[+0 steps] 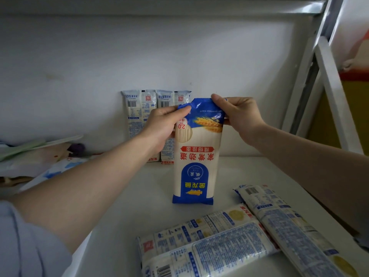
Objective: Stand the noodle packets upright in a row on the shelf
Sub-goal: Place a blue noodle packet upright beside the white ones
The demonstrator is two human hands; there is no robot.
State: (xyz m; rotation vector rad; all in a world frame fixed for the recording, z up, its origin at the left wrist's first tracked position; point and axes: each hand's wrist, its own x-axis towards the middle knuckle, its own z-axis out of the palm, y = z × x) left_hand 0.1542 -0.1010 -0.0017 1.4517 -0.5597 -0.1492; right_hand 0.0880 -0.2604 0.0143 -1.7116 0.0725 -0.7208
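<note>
Two noodle packets [151, 120] already stand against the back wall at 12 o'clock of the shelf [249, 170]. Held packet [196, 156]: upright, printed upside down, base on the shelf mid-way; left hand [163, 124] and right hand [239, 116] each pinch its top seal. Advice: slide it back, base first, square beside the row. Open room lies at 1 o'clock; flat packets [239, 236] crowd 5 o'clock near the front edge.
</note>
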